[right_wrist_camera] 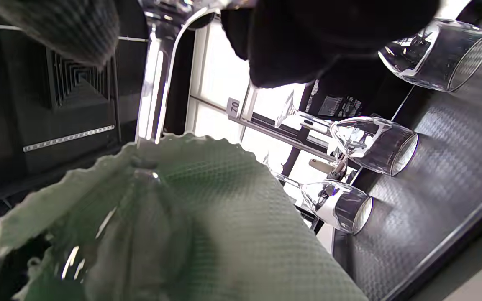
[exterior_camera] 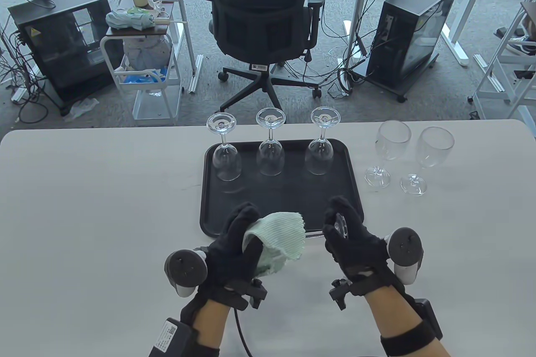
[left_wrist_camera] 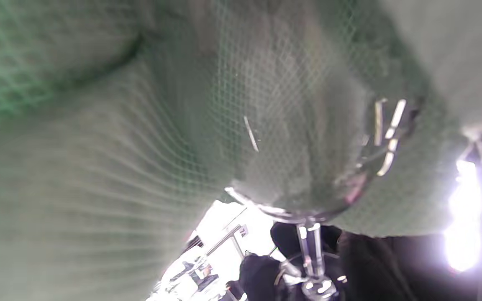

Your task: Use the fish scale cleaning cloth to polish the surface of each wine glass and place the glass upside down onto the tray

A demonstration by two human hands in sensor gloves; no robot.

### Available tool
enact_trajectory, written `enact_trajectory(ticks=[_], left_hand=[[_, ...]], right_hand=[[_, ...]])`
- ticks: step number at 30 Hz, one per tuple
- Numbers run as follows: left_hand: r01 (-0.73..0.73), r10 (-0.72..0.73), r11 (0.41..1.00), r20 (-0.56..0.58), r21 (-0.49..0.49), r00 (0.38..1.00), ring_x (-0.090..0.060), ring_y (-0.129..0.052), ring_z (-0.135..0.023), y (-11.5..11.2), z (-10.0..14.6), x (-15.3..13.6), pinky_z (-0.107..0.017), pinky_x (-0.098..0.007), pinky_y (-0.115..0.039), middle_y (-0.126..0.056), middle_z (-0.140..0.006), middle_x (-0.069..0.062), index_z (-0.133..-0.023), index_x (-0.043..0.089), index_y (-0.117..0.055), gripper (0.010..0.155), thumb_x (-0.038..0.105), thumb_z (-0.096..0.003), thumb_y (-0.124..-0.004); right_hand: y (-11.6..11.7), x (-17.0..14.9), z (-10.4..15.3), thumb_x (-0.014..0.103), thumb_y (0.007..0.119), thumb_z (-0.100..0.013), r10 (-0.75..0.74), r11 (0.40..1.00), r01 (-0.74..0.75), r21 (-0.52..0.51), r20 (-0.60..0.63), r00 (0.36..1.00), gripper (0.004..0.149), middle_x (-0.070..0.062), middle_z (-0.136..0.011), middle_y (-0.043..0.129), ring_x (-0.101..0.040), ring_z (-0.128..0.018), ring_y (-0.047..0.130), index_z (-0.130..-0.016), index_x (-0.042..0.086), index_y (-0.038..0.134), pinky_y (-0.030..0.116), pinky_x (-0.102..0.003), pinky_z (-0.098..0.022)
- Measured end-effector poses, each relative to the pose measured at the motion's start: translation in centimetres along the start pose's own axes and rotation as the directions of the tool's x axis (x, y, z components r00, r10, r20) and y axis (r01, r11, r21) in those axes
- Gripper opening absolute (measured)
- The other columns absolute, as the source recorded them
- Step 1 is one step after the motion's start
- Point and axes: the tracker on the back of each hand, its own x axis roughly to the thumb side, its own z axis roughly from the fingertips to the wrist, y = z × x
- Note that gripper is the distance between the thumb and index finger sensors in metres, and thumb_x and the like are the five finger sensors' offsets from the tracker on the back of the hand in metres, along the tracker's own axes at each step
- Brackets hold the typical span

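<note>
Cloth (exterior_camera: pixel 279 236), pale green with a fine waffle weave and scalloped edge, wraps the bowl of a clear glass (left_wrist_camera: pixel 308 184) held sideways above the tray's (exterior_camera: pixel 209 206) near edge. Left hand (exterior_camera: pixel 234 244) curls its fingers around the wrapped bowl; right hand (exterior_camera: pixel 351 240) pinches the round foot. 3 glasses (exterior_camera: pixel 270 143) stand inverted on the black textured tray; 2 upright ones (exterior_camera: pixel 391 152) wait on the counter (exterior_camera: pixel 83 206) to its right.

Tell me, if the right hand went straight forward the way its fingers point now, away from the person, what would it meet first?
Probably the rightmost upside-down glass on the tray. The right hand holds another glass's foot above the tray's near edge; height is unclear, so it might pass above.
</note>
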Motion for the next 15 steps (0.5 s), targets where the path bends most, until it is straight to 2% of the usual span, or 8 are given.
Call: enact_trajectory(ticks=[2, 3, 5, 7, 8, 9, 12, 15], left_hand=[[-0.108, 0.109, 0.994, -0.052, 0.014, 0.993, -0.038, -0.076, -0.092, 0.0, 0.0, -0.4, -0.044, -0.054, -0.087, -0.058, -0.113, -0.004, -0.104, 0.033, -0.058, 0.066, 0.072, -0.0503, -0.067], [-0.154, 0.155, 0.988, -0.067, 0.019, 0.986, -0.039, -0.075, -0.092, 0.1, 0.0, -0.5, -0.044, -0.055, -0.086, -0.06, -0.112, -0.005, -0.103, 0.033, -0.061, 0.065, 0.07, -0.0506, -0.069], [-0.181, 0.181, 0.983, -0.085, 0.008, 0.98, -0.039, -0.077, -0.091, 0.3, 0.0, -0.7, -0.043, -0.055, -0.086, -0.062, -0.111, -0.005, -0.102, 0.032, -0.062, 0.063, 0.069, -0.0515, -0.07], [-0.186, 0.186, 0.982, -0.075, 0.007, 0.98, -0.039, -0.077, -0.09, 0.2, -0.1, -0.5, -0.042, -0.055, -0.087, -0.063, -0.11, -0.005, -0.102, 0.032, -0.063, 0.063, 0.07, -0.0516, -0.069], [-0.176, 0.175, 0.984, -0.059, 0.003, 0.983, -0.04, -0.077, -0.09, 0.1, -0.1, -0.3, -0.042, -0.055, -0.087, -0.062, -0.11, -0.005, -0.102, 0.032, -0.063, 0.063, 0.07, -0.0514, -0.069], [-0.164, 0.164, 0.986, -0.046, 0.003, 0.985, -0.04, -0.078, -0.09, 0.1, -0.1, -0.1, -0.042, -0.055, -0.087, -0.063, -0.11, -0.006, -0.102, 0.032, -0.063, 0.064, 0.07, -0.0511, -0.069], [-0.108, 0.108, 0.994, 0.019, 0.022, 0.994, -0.039, -0.078, -0.089, -0.2, 0.1, 0.4, -0.04, -0.053, -0.087, -0.062, -0.11, -0.005, -0.102, 0.033, -0.062, 0.065, 0.071, -0.0495, -0.069], [-0.041, 0.039, 0.998, 0.048, 0.039, 0.998, -0.036, -0.077, -0.092, -0.2, 0.1, 0.5, -0.043, -0.053, -0.087, -0.061, -0.11, -0.003, -0.101, 0.034, -0.062, 0.064, 0.071, -0.0486, -0.069]], right_hand=[[0.3, 0.3, 0.2, 0.067, 0.073, -0.05, 0.089, 0.995, -0.084, -0.057, 0.087, 0.992, 0.084, -0.019, -0.101, 0.06, -0.033, -0.051, 0.093, -0.11, 0.025, 0.032, 0.09, -0.039, -0.029], [0.4, 0.6, 0.3, 0.066, 0.075, -0.049, 0.156, 0.987, -0.145, -0.076, 0.176, 0.972, 0.087, -0.019, -0.103, 0.058, -0.036, -0.055, 0.092, -0.109, 0.025, 0.028, 0.089, -0.043, -0.033], [0.4, 1.3, 0.7, 0.064, 0.077, -0.048, 0.323, 0.946, -0.293, -0.139, 0.331, 0.887, 0.09, -0.018, -0.106, 0.052, -0.036, -0.061, 0.09, -0.107, 0.026, 0.02, 0.088, -0.044, -0.039], [0.3, 1.7, 0.9, 0.064, 0.076, -0.048, 0.43, 0.902, -0.369, -0.223, 0.394, 0.812, 0.09, -0.016, -0.106, 0.051, -0.033, -0.061, 0.091, -0.106, 0.026, 0.018, 0.09, -0.041, -0.039], [0.2, 1.7, 0.9, 0.065, 0.075, -0.048, 0.424, 0.905, -0.361, -0.226, 0.395, 0.815, 0.089, -0.016, -0.105, 0.053, -0.032, -0.06, 0.092, -0.106, 0.027, 0.019, 0.091, -0.04, -0.038], [0.0, 1.6, 0.8, 0.064, 0.076, -0.048, 0.372, 0.926, -0.313, -0.21, 0.373, 0.85, 0.085, -0.016, -0.1, 0.058, -0.031, -0.055, 0.092, -0.106, 0.028, 0.025, 0.09, -0.037, -0.033], [-0.1, 1.1, 0.5, 0.064, 0.075, -0.05, 0.189, 0.977, -0.161, -0.142, 0.215, 0.958, 0.075, -0.016, -0.098, 0.063, -0.028, -0.047, 0.092, -0.106, 0.033, 0.035, 0.088, -0.033, -0.025], [0.0, 0.7, 0.4, 0.062, 0.074, -0.052, 0.188, 0.98, -0.175, -0.1, 0.145, 0.971, 0.075, -0.018, -0.098, 0.063, -0.029, -0.046, 0.093, -0.107, 0.031, 0.034, 0.088, -0.034, -0.025]])
